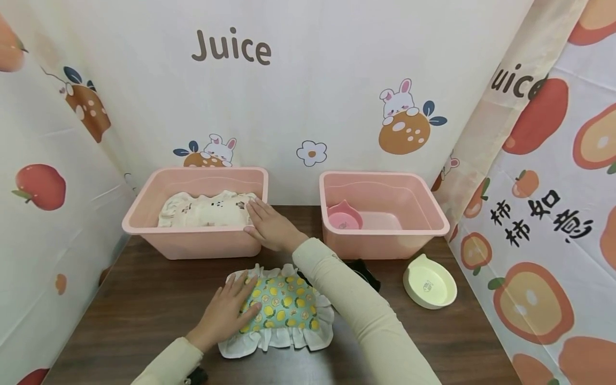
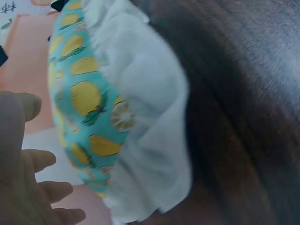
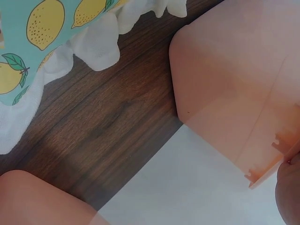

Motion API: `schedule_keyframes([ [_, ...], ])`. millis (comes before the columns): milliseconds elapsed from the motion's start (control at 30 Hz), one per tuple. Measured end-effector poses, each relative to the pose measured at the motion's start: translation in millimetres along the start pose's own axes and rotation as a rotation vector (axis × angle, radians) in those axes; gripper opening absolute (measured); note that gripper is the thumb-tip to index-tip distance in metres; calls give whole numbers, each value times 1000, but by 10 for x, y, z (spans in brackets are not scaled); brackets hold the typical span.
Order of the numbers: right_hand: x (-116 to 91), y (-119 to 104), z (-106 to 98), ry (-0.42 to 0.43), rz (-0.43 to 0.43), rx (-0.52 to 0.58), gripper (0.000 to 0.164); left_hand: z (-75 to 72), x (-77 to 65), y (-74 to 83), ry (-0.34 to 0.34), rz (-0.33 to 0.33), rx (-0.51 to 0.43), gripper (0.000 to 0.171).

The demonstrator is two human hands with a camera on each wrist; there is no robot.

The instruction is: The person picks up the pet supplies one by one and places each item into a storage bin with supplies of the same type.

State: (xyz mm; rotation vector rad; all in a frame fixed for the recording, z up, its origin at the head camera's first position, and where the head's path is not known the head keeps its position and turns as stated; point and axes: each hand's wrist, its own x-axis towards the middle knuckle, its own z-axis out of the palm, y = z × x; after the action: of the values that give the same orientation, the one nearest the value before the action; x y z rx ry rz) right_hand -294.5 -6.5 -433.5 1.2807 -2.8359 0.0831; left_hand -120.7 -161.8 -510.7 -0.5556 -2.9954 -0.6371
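Bearing a cushion (image 1: 284, 305), dark wood (image 1: 159, 321) spreads; printed cloth (image 1: 327, 96) hangs behind

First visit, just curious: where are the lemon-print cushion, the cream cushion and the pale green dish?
Lemon-print cushion (image 1: 284, 303), head view: printed middle.
Cream cushion (image 1: 209, 210), head view: patterned top.
Pale green dish (image 1: 429, 286), head view: inside bottom.

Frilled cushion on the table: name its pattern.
The cushion has yellow lemons, green leaves on turquoise; clearest in right wrist view.
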Motion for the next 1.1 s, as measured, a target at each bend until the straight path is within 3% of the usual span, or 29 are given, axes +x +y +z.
schedule_keyframes([
  [367, -12, -22, -12, 4, -2, -1, 66, 157, 47, -50, -119, 45, -18, 95],
  [700, -3, -12, 35, 41, -12, -1, 65, 190, 57, -169, -163, 116, -141, 100],
  [867, 2, -15, 39, 52, -15, -3, 65, 104, -16, -235, -147, 146, -116, 96],
  [1100, -7, -8, 37, 47, -12, 0, 66, -142, -147, -399, -219, 104, -87, 96],
])
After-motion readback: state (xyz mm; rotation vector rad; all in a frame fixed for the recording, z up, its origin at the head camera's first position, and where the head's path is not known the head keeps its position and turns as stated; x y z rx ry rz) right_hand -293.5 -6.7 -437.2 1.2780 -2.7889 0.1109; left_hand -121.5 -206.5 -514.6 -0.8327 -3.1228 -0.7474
